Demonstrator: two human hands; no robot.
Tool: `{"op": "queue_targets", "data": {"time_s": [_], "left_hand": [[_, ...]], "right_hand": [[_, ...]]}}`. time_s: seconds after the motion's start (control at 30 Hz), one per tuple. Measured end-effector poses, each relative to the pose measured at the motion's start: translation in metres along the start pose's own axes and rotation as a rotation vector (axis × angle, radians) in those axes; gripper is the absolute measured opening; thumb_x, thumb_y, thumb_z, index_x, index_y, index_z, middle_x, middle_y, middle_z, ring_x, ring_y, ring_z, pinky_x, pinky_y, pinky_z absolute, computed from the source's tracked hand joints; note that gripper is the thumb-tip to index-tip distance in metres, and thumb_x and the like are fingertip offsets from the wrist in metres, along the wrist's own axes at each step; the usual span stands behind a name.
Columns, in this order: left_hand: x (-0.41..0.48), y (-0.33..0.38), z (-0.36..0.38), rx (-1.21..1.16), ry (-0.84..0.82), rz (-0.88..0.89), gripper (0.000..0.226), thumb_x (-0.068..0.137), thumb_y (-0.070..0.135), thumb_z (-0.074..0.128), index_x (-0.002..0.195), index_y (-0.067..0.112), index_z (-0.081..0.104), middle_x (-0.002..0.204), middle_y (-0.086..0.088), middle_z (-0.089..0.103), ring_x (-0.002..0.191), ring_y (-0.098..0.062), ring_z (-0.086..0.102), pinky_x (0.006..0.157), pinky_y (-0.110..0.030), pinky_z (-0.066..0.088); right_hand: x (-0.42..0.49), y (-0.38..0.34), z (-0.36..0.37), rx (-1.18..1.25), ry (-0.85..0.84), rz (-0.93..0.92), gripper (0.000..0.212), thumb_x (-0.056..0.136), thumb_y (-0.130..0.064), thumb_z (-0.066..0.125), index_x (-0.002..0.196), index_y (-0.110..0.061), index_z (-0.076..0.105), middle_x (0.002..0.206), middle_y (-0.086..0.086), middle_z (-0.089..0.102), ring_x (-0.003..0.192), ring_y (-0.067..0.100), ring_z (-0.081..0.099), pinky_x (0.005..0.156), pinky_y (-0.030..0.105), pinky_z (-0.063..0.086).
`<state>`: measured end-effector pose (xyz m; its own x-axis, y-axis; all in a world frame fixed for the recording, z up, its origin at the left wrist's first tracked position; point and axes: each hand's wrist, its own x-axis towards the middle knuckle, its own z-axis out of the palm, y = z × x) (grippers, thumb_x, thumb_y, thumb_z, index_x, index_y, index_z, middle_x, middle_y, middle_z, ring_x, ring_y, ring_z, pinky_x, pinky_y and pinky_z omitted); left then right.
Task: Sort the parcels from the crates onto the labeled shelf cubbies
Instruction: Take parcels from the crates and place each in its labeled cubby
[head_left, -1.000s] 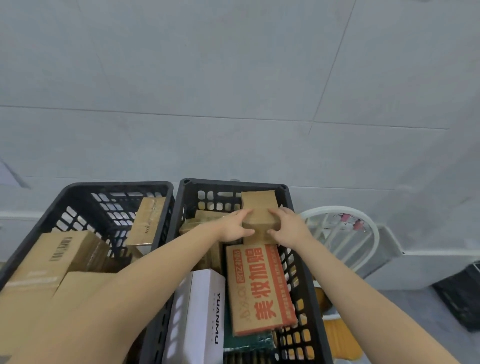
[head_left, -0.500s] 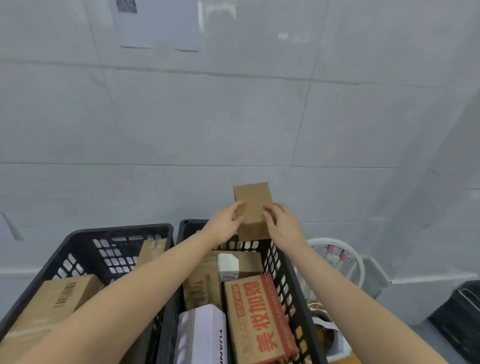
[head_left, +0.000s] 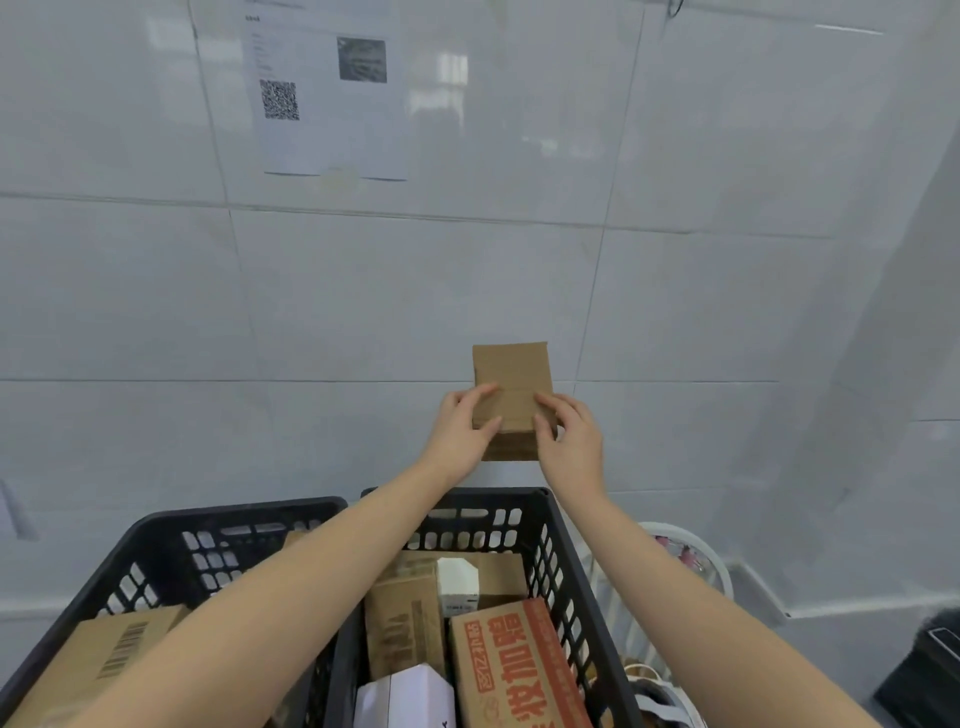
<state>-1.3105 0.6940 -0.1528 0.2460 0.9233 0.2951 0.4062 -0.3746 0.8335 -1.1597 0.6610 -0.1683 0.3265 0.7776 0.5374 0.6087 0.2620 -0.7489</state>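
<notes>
Head view: tiled wall (head_left: 156, 291); left crate (head_left: 171, 525) and right crate (head_left: 545, 525), black; carton with red Chinese lettering (head_left: 514, 670) in right crate; barcoded carton (head_left: 119, 649) in left crate; wall notice (head_left: 332, 93), QR code, text unreadable; small plain parcel (head_left: 511, 374) above right crate, left hand (head_left: 460, 431) and right hand (head_left: 571, 441) gripping its sides.

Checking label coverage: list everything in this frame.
held box: 1, brown, in the air above right crate's far end
left crate: 1, black, lower left
right crate: 1, black, lower centre
barcode box: 1, brown, in left crate
red box: 1, brown with red print, right crate
plain boxes: 2 seen, brown, right crate
white boxes: 2, white, right crate
rack: 1, white wire, right of right crate
sheet: 1, white, QR code, on wall
left hand: grips held box's left side
right hand: grips its right side
</notes>
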Motion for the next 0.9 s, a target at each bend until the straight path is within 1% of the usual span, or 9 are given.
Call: {"op": "queue_targets", "data": {"time_s": [0.07, 0.13, 0.23, 0.4, 0.47, 0.63, 0.73, 0.83, 0.9], "left_hand": [[0.002, 0.001, -0.002, -0.017, 0.012, -0.005, 0.045, 0.100, 0.018, 0.056, 0.143, 0.023, 0.047, 0.138, -0.001, 0.036, 0.126, -0.012, 0.040, 0.106, -0.021, 0.031], [0.004, -0.002, -0.005, -0.034, 0.028, 0.000, 0.044, 0.098, 0.016, 0.058, 0.141, 0.022, 0.050, 0.132, 0.002, 0.037, 0.128, -0.017, 0.043, 0.114, -0.031, 0.035], [0.008, -0.003, -0.014, -0.098, 0.030, 0.001, 0.045, 0.097, 0.014, 0.060, 0.140, 0.024, 0.050, 0.132, 0.005, 0.037, 0.128, -0.023, 0.047, 0.110, -0.041, 0.043], [0.009, -0.003, -0.028, -0.162, 0.033, 0.023, 0.049, 0.097, 0.012, 0.060, 0.141, 0.026, 0.047, 0.142, 0.003, 0.036, 0.124, -0.015, 0.045, 0.100, -0.032, 0.050], [0.008, -0.004, -0.031, -0.168, 0.030, 0.034, 0.051, 0.095, 0.012, 0.062, 0.142, 0.028, 0.046, 0.140, 0.006, 0.036, 0.122, -0.010, 0.043, 0.095, -0.026, 0.049], [0.004, -0.007, -0.031, -0.172, 0.014, 0.060, 0.058, 0.092, 0.010, 0.067, 0.140, 0.035, 0.046, 0.140, 0.010, 0.038, 0.123, -0.008, 0.044, 0.097, -0.025, 0.045], [0.004, -0.010, -0.035, -0.223, -0.009, 0.032, 0.060, 0.092, 0.009, 0.066, 0.140, 0.038, 0.045, 0.146, 0.008, 0.039, 0.128, -0.012, 0.044, 0.104, -0.034, 0.046], [0.004, -0.011, -0.039, -0.315, -0.079, 0.006, 0.062, 0.094, 0.005, 0.063, 0.142, 0.040, 0.043, 0.148, 0.009, 0.039, 0.133, -0.016, 0.044, 0.110, -0.042, 0.043], [0.004, -0.010, -0.041, -0.310, -0.129, -0.010, 0.062, 0.096, 0.004, 0.059, 0.145, 0.035, 0.040, 0.148, 0.007, 0.038, 0.134, -0.018, 0.043, 0.111, -0.043, 0.042]], "right_hand": [[0.004, 0.000, -0.001, 0.034, -0.001, -0.001, 0.026, 0.097, -0.017, 0.057, 0.120, -0.016, 0.067, 0.125, -0.001, 0.058, 0.116, 0.013, 0.054, 0.101, 0.026, 0.043], [0.007, -0.001, -0.002, 0.073, -0.003, 0.001, 0.024, 0.097, -0.017, 0.056, 0.119, -0.019, 0.067, 0.120, -0.003, 0.059, 0.111, 0.012, 0.057, 0.099, 0.031, 0.047], [0.011, -0.003, -0.006, 0.158, -0.026, 0.057, 0.027, 0.095, -0.020, 0.061, 0.121, -0.027, 0.060, 0.122, -0.006, 0.057, 0.111, 0.011, 0.057, 0.091, 0.027, 0.048], [0.018, -0.008, -0.012, 0.397, -0.182, 0.232, 0.027, 0.096, -0.026, 0.059, 0.114, -0.046, 0.057, 0.129, 0.002, 0.057, 0.116, 0.016, 0.057, 0.095, 0.039, 0.053], [0.019, -0.012, -0.014, 0.466, -0.246, 0.279, 0.030, 0.098, -0.022, 0.056, 0.118, -0.045, 0.054, 0.132, 0.004, 0.056, 0.117, 0.019, 0.056, 0.092, 0.044, 0.053], [0.019, -0.015, -0.016, 0.557, -0.351, 0.367, 0.044, 0.097, -0.017, 0.058, 0.129, -0.041, 0.040, 0.140, -0.003, 0.041, 0.123, 0.027, 0.047, 0.095, 0.062, 0.046], [0.018, -0.012, -0.017, 0.599, -0.308, 0.387, 0.027, 0.101, -0.027, 0.052, 0.125, -0.038, 0.047, 0.142, 0.001, 0.038, 0.122, 0.027, 0.053, 0.093, 0.053, 0.053], [0.017, -0.004, -0.021, 0.632, -0.315, 0.402, 0.032, 0.100, -0.024, 0.053, 0.129, -0.038, 0.047, 0.136, 0.006, 0.045, 0.120, 0.023, 0.056, 0.088, 0.042, 0.057], [0.014, -0.002, -0.023, 0.607, -0.361, 0.393, 0.035, 0.100, -0.025, 0.055, 0.131, -0.038, 0.046, 0.130, 0.007, 0.055, 0.118, 0.019, 0.058, 0.089, 0.042, 0.056]]}}
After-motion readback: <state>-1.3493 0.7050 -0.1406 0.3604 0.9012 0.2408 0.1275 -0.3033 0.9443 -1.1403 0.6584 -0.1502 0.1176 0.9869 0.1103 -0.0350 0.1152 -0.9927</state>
